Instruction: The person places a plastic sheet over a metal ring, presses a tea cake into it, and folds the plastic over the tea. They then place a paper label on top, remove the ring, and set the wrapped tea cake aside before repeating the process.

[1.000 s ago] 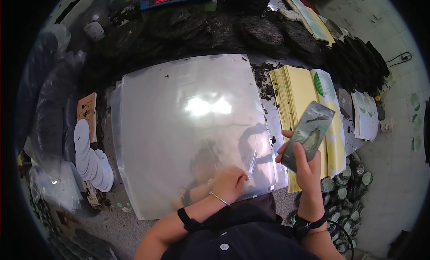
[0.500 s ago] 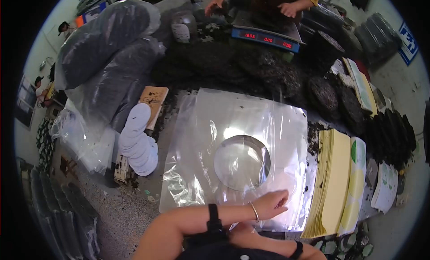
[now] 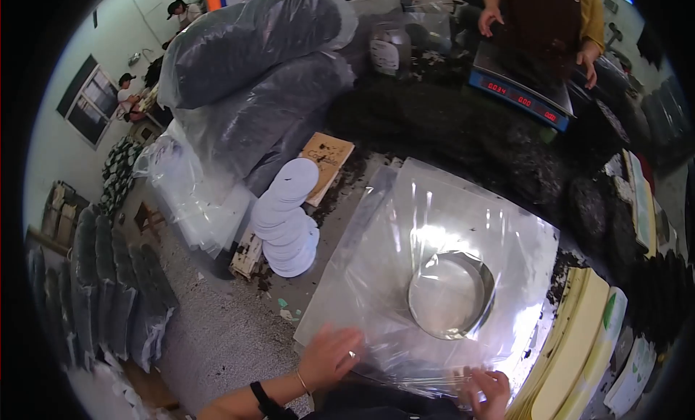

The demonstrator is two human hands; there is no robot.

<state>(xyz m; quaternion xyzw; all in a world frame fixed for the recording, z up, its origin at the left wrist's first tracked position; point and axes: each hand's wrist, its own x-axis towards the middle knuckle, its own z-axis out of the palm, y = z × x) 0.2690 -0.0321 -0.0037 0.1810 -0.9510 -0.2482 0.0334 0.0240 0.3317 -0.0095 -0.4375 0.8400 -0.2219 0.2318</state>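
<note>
A round metal ring (image 3: pixel 486 298) stands on a flat metal sheet on the table. Clear plastic film (image 3: pixel 376 275) lies over the sheet and appears to cover the ring, wrinkled along its near edge. My left hand (image 3: pixel 329 356), with a bracelet at the wrist, is at the near left corner of the film, fingers apart. At the near right, my right hand (image 3: pixel 486 392) has its fingers curled on the bunched edge of the film. A fanned stack of white paper discs (image 3: pixel 288 225) lies left of the film.
Dark bagged bundles (image 3: pixel 253 51) are piled at the far left. Dark loose material (image 3: pixel 449 120) and dark round cakes (image 3: pixel 586 203) cover the back. Yellow paper sheets (image 3: pixel 572 340) stand to the right. Across the table, a person's hands (image 3: pixel 491 20) are beside a digital scale (image 3: pixel 521 102).
My left hand has moved from the right side to the near left corner. My right hand has come to the film's near edge. The view has turned left; the scale's first readout has dropped.
</note>
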